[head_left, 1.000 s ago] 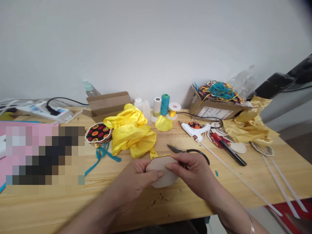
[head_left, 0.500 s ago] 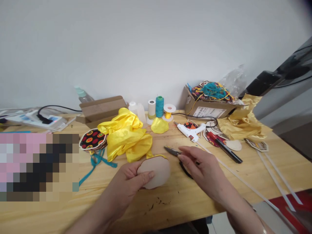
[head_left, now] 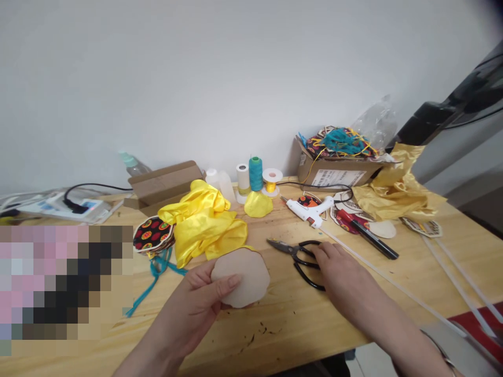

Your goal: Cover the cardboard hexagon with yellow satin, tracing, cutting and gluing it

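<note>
My left hand (head_left: 210, 290) pinches a flat beige scalloped piece (head_left: 245, 277), thumb on its face and the other fingers behind. A strip of yellow shows past its upper edge, and its back is hidden. To the right, black-handled scissors (head_left: 293, 250) lie low over the table, blades pointing left and slightly parted. My right hand (head_left: 340, 277) is closed at their handles, fingers curled over the outer ends; its thumb is hidden. Behind the left hand lies a heap of shiny yellow cloth (head_left: 208, 225). A small yellow cloth piece (head_left: 258, 204) lies beyond the scissors.
A white glue gun (head_left: 310, 211), a black marker (head_left: 373, 238) and white strips (head_left: 393, 280) lie right. Thread spools (head_left: 255, 174), bottles (head_left: 225, 186) and a full cardboard box (head_left: 338, 175) line the wall. Patterned pieces (head_left: 153, 234) with teal ribbon lie left. The wooden table's front edge (head_left: 298, 358) is near.
My right hand has moved right, from over the scissors' middle to their handles, which now show more fully. My left hand still holds the beige piece, shifted slightly left.
</note>
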{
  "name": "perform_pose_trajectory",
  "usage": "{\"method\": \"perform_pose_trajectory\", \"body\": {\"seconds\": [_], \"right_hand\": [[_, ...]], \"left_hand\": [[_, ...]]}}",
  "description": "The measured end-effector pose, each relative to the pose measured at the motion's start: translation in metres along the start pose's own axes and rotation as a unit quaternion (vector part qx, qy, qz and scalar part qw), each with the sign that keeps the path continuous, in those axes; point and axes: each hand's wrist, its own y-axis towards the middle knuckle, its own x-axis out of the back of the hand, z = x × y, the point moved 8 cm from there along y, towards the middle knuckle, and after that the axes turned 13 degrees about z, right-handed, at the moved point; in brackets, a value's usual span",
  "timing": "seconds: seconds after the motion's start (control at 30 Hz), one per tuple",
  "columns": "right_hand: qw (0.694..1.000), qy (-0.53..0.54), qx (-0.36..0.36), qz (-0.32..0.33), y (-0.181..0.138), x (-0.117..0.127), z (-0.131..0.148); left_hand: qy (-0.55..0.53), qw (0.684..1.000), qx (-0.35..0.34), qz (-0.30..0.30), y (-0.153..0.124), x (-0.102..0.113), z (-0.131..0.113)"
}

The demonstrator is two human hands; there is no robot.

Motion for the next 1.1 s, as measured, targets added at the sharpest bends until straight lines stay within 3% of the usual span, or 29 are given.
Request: {"method": "perform_pose_trajectory", "body": {"seconds": [0.23, 0.53, 0.6, 0.77, 0.97, 1.1], "right_hand": [[1.000, 0.015, 0.010, 0.019, 0.003, 0.002, 0.000], [0.980, 0.199, 0.000, 0.029, -0.007, 0.016, -0.019], [0.960, 0.275, 0.040, 0.022, -0.008, 0.022, -0.014], [0.873, 0.463, 0.138, 0.069, -0.011, 0.034, 0.008], [0.897, 0.414, 0.114, 0.105, -0.012, 0.050, 0.012], [0.898, 0.394, 0.127, 0.151, -0.013, 0.049, 0.021]], "left_hand": [[-0.055, 0.998, 0.013, 0.019, -0.001, -0.002, -0.001], [-0.028, 1.000, -0.007, 0.009, -0.002, 0.002, -0.003], [-0.015, 1.000, -0.015, 0.017, -0.002, 0.001, -0.003], [0.011, 0.999, -0.019, 0.032, -0.001, -0.002, -0.002], [0.066, 0.996, -0.030, 0.046, -0.003, -0.003, -0.004], [0.107, 0.992, -0.036, 0.058, -0.001, -0.003, -0.003]]}}
